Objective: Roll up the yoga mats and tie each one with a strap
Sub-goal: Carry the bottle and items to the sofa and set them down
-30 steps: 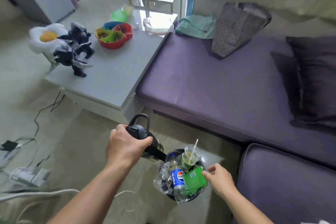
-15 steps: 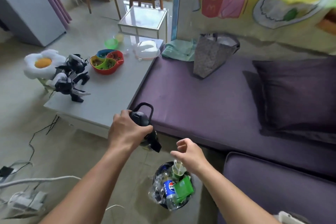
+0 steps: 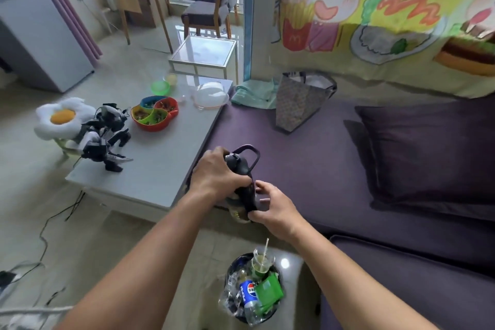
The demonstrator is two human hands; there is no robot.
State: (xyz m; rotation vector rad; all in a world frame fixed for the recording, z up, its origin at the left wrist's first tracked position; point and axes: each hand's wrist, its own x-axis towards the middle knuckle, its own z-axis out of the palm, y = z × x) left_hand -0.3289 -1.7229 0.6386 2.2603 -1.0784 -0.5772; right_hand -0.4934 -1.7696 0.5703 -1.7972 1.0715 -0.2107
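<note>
Black bottle (image 3: 241,166), left hand (image 3: 217,175), table (image 3: 166,169) edge

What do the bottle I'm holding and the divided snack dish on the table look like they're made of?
The bottle looks like hard plastic, dark and matte, with a moulded loop handle; metal can't be ruled out. The snack dish looks like glossy plastic: bright red rim, differently coloured compartments.

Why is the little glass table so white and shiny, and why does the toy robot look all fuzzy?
In the head view, daylight glares off the glass table and washes its top nearly white. Also in the head view, the toy robot looks soft and smeared, probably because the camera is moving.
</note>
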